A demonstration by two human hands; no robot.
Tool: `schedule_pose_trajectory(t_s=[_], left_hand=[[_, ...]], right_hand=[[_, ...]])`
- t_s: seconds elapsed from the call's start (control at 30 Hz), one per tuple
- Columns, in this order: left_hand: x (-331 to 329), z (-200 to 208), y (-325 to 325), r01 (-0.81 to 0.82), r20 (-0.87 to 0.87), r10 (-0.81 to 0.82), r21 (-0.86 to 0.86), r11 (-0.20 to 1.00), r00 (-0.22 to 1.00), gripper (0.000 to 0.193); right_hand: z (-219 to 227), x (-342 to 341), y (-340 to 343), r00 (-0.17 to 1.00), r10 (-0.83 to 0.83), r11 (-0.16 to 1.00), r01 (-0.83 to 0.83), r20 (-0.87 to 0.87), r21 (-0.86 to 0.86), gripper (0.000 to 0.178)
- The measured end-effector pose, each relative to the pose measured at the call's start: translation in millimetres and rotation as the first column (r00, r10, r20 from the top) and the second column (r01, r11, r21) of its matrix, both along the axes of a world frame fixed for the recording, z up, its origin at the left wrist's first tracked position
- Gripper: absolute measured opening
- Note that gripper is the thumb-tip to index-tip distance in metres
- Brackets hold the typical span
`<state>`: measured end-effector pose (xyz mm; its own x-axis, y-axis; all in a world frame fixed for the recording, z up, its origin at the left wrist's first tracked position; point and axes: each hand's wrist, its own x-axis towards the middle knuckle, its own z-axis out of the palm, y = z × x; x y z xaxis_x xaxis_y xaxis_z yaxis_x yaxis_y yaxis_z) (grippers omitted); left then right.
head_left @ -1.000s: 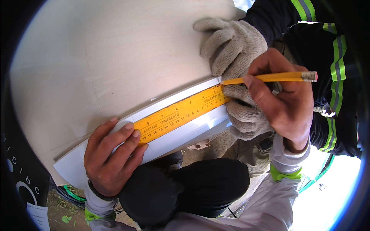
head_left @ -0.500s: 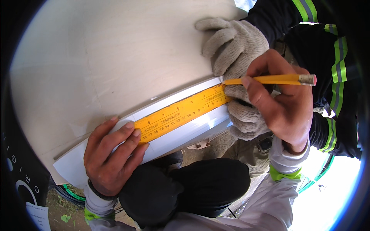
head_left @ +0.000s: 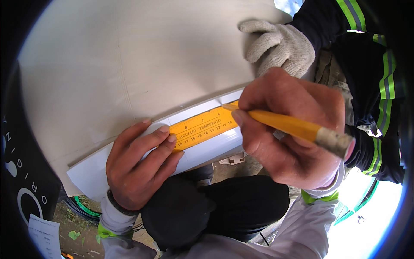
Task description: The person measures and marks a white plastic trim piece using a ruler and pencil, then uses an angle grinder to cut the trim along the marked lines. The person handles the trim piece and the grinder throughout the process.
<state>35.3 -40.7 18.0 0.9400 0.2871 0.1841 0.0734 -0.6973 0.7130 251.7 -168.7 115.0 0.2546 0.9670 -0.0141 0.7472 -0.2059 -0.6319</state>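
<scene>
A yellow steel ruler [head_left: 202,127] lies along a long white strip [head_left: 88,175] with a raised far edge. My left hand [head_left: 138,168] is closed over the ruler's left end, fingertips pressing it against the strip. My right hand [head_left: 297,129] pinches a yellow pencil [head_left: 280,123], its tip at the ruler's far edge near the strip's raised rim. The pencil's eraser end points toward the lower right. Behind my right hand, the right part of the ruler and strip is hidden.
The strip rests on a large beige board [head_left: 86,86]. Another person's gloved hand [head_left: 284,49] lies on the board at the far right. A black panel [head_left: 30,172] with a paper sheet [head_left: 45,235] is at the left. Green and black cables [head_left: 84,209] lie below.
My right hand and the pencil have moved left along the ruler, and the pencil's eraser end has swung nearer. The whole view has shifted slightly. My left hand still presses the ruler.
</scene>
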Motion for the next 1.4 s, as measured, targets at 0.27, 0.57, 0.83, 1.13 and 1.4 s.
schedule_pose_trajectory(t_s=[0.27,0.57,0.83,1.13,1.4], left_hand=[[-1,2,2,0.010,0.007,-0.010,0.029,1.000,1.000,0.032],[-3,2,2,-0.014,0.041,0.014,0.017,1.000,0.999,0.031],[-1,-4,-2,-0.037,0.069,0.034,0.039,0.999,0.997,0.031],[-5,-11,-2,-0.018,0.120,0.018,-0.005,1.000,0.993,0.027],[-6,-7,-6,-0.026,0.032,0.029,-0.093,0.995,0.999,0.038]], right_hand=[[-9,-18,22,0.989,0.048,0.993,-0.033,-0.137,0.110,0.008],[-16,-30,28,0.985,0.080,0.981,-0.051,-0.152,0.185,0.007],[-17,-37,20,0.986,0.006,0.991,0.017,-0.168,0.136,0.007],[-1,-33,-19,0.875,-0.249,0.910,0.358,-0.415,0.209,0.008],[10,-27,-93,0.723,-0.383,0.601,0.668,-0.575,0.439,0.011]])
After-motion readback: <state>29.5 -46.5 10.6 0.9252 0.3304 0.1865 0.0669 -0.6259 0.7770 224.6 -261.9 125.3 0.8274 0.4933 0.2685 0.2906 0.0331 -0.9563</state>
